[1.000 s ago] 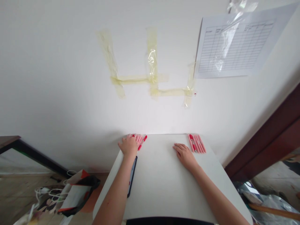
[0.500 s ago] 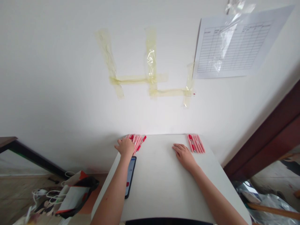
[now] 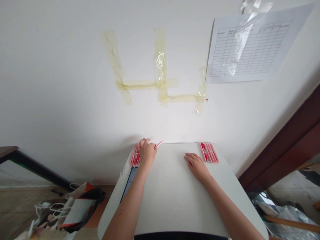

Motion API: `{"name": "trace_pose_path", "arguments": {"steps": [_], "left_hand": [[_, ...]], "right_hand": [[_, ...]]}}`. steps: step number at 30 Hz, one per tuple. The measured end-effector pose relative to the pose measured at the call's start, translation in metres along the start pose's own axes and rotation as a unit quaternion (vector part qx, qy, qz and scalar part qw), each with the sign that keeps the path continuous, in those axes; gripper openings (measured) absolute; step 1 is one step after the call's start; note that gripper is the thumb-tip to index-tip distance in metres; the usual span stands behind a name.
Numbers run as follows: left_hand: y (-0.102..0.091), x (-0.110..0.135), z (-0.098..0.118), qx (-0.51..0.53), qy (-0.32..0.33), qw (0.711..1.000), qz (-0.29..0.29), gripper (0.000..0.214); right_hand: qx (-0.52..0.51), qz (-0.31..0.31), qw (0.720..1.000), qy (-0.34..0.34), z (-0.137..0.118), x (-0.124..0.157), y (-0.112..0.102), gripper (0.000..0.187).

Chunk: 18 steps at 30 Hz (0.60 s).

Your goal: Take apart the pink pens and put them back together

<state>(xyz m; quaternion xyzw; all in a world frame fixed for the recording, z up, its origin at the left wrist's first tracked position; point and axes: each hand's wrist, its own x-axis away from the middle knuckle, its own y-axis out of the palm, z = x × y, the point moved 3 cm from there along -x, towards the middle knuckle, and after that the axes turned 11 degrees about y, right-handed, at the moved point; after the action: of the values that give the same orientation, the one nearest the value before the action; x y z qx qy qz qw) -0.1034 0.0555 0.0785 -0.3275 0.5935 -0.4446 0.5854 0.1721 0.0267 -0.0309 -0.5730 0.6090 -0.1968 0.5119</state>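
Note:
My left hand (image 3: 147,152) is at the far left corner of the white table (image 3: 172,196), its fingers pinched round a red pen (image 3: 158,144) that sticks out to the right. Just left of that hand lies a bunch of red and pink pens (image 3: 134,156). My right hand (image 3: 197,164) rests flat on the table with fingers stretched out, holding nothing. Beside its fingertips, at the far right corner, a second row of red and pink pens (image 3: 209,152) lies side by side. A phone (image 3: 127,182) lies by the table's left edge, partly under my left forearm.
The table stands against a white wall with strips of yellowed tape (image 3: 160,83) and a printed grid sheet (image 3: 247,50). On the floor to the left lie bags and cables (image 3: 72,208). A dark wooden frame (image 3: 287,146) runs along the right.
My left hand has moved right off the pen bunch and now pinches one pen lifted away from it. The bunch lies to its left. My right hand has not moved.

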Motion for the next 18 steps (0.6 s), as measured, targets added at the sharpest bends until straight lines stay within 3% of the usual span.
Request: {"name": "trace_pose_path", "arguments": {"steps": [3,9,18], "left_hand": [[0.013,0.007,0.03,0.021,0.085,0.996,-0.007,0.013],[0.046,0.029,0.066,0.09,0.165,0.982,-0.004,0.006],[0.076,0.05,0.083,0.181,0.171,0.968,-0.025,0.007]], "right_hand": [[-0.013,-0.001,1.0,0.008,0.003,0.001,0.0,0.039],[-0.034,0.02,0.998,0.039,0.005,0.002,-0.002,0.038],[-0.023,0.018,0.999,0.015,0.001,0.004,-0.005,0.03]]}}
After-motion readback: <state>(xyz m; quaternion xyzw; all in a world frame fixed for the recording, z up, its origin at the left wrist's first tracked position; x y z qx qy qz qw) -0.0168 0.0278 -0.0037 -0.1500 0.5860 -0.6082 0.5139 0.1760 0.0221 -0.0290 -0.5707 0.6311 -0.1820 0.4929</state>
